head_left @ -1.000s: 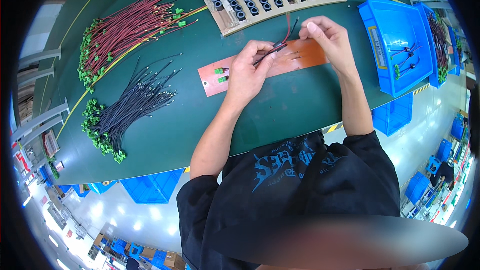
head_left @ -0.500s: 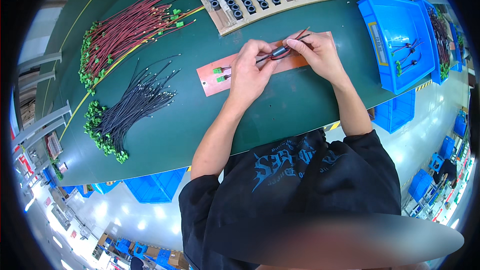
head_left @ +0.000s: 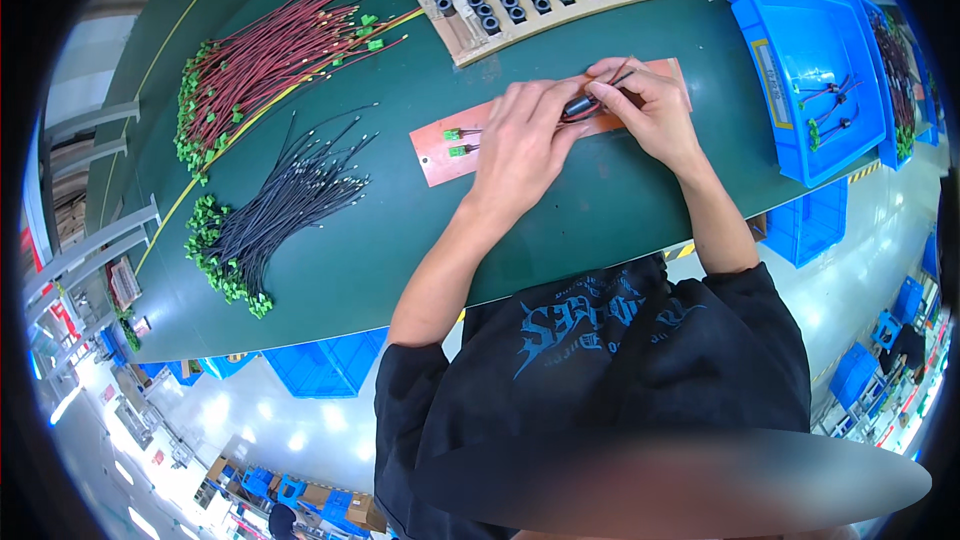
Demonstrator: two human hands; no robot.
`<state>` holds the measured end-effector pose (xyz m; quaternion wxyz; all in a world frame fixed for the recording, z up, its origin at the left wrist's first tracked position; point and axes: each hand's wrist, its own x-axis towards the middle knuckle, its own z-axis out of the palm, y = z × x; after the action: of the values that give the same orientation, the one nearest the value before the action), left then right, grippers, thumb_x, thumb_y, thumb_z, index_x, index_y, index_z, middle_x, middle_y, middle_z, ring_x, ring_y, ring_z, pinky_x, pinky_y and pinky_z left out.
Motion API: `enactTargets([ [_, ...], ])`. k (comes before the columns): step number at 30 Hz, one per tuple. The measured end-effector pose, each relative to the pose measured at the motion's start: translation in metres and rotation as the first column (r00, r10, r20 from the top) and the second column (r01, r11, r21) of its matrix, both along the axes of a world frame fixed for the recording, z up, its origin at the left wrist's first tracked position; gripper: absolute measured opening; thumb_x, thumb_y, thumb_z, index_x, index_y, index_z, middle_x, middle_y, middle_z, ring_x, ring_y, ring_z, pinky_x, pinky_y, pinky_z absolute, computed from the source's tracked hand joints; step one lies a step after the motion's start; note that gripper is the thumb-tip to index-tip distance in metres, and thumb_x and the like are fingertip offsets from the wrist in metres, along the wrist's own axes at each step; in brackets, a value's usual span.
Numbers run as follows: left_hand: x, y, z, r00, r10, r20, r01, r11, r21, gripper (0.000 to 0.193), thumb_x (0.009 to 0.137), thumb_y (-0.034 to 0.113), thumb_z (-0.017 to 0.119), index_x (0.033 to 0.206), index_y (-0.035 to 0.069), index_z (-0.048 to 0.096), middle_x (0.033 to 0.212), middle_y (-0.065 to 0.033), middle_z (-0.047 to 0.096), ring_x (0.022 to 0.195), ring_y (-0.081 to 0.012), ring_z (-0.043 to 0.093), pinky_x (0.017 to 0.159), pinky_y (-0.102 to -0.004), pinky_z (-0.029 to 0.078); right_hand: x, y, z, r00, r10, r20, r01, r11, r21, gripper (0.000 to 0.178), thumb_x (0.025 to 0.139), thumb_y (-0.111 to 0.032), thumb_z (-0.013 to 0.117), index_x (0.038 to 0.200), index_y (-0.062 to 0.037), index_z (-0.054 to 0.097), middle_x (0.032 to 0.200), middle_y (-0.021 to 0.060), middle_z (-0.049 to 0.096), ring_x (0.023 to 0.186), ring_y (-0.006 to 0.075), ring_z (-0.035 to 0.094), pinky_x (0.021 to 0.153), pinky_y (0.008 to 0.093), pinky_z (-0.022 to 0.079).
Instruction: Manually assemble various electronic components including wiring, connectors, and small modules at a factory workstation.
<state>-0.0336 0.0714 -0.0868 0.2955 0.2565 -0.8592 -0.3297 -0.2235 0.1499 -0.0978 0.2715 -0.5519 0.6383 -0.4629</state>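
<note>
A black cylindrical ferrite core point(head_left: 578, 106) with red and black wires point(head_left: 622, 79) through it lies between my hands, above a copper-coloured strip point(head_left: 434, 166). My left hand point(head_left: 520, 145) is closed around the core's left end, fingers together over it. At the other end my right hand point(head_left: 655, 118) pinches the wires just beyond the core. Two green connectors, an upper green connector point(head_left: 453, 134) and a lower green connector point(head_left: 459, 151), rest on the strip left of my left hand, their wires running under it.
Bundles of red wires point(head_left: 275, 70) and black wires point(head_left: 290, 205) with green connectors lie at the left. A wooden rack point(head_left: 470, 52) of black cores stands at the back. A blue bin point(head_left: 800, 155) at the right holds a few wired cores.
The left hand's fingers have closed further over the core, and less wire shows between the hands. The whole view has shifted slightly, so the table things appear further right.
</note>
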Motion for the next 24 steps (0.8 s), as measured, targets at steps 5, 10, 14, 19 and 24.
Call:
enactTargets([
  [5,-0.002,-0.002,-0.019,0.993,0.007,-0.114,0.005,0.994,0.108,0.024,0.075,0.002,0.076,0.098,0.003,0.068,0.098,-0.0080,0.067,0.092,-0.0298,0.061,0.082,-0.0417,0.049,0.004,0.003,0.005,1.000,-0.004,-0.028,0.003,0.999,-0.033,0.016,0.094,-0.010,0.068,0.094,0.0050,0.074,0.099,0.0127,0.072,0.099,0.0220,0.067,0.085,0.0324,0.054],
  [10,-0.001,-0.004,-0.022,0.987,-0.003,-0.163,0.029,0.987,0.158,0.025,0.073,-0.003,0.075,0.096,0.000,0.068,0.099,-0.0098,0.064,0.094,-0.0301,0.060,0.079,-0.0403,0.050,0.005,0.007,0.006,0.999,-0.020,0.026,0.021,1.000,-0.016,0.016,0.096,-0.009,0.065,0.097,0.0046,0.075,0.107,0.0123,0.070,0.097,0.0221,0.067,0.085,0.0313,0.054],
  [14,0.002,-0.005,-0.019,0.991,-0.010,-0.130,0.036,0.980,0.198,0.026,0.073,-0.006,0.074,0.097,-0.003,0.068,0.108,-0.0129,0.058,0.100,-0.0308,0.058,0.078,-0.0392,0.052,0.003,0.009,0.004,1.000,-0.020,0.012,0.020,1.000,-0.022,0.017,0.096,-0.009,0.064,0.098,0.0042,0.075,0.106,0.0125,0.071,0.098,0.0224,0.067,0.085,0.0315,0.054],
  [19,0.004,-0.005,-0.015,0.992,-0.033,-0.118,0.068,0.951,0.301,0.025,0.075,-0.006,0.074,0.099,-0.003,0.068,0.109,-0.0130,0.058,0.101,-0.0299,0.057,0.076,-0.0370,0.054,0.000,0.015,0.001,0.999,-0.051,-0.010,0.051,0.998,-0.024,0.017,0.096,-0.009,0.064,0.099,0.0040,0.075,0.106,0.0129,0.071,0.097,0.0228,0.068,0.085,0.0318,0.054],
  [24,0.004,-0.005,-0.008,0.997,-0.041,-0.058,0.056,0.956,0.288,0.021,0.079,-0.001,0.076,0.099,-0.002,0.069,0.110,-0.0116,0.061,0.102,-0.0273,0.061,0.082,-0.0353,0.055,0.000,0.018,0.007,0.990,-0.109,-0.094,0.106,0.994,-0.037,0.017,0.095,-0.010,0.066,0.099,0.0034,0.076,0.103,0.0123,0.072,0.095,0.0233,0.068,0.084,0.0329,0.054],
])
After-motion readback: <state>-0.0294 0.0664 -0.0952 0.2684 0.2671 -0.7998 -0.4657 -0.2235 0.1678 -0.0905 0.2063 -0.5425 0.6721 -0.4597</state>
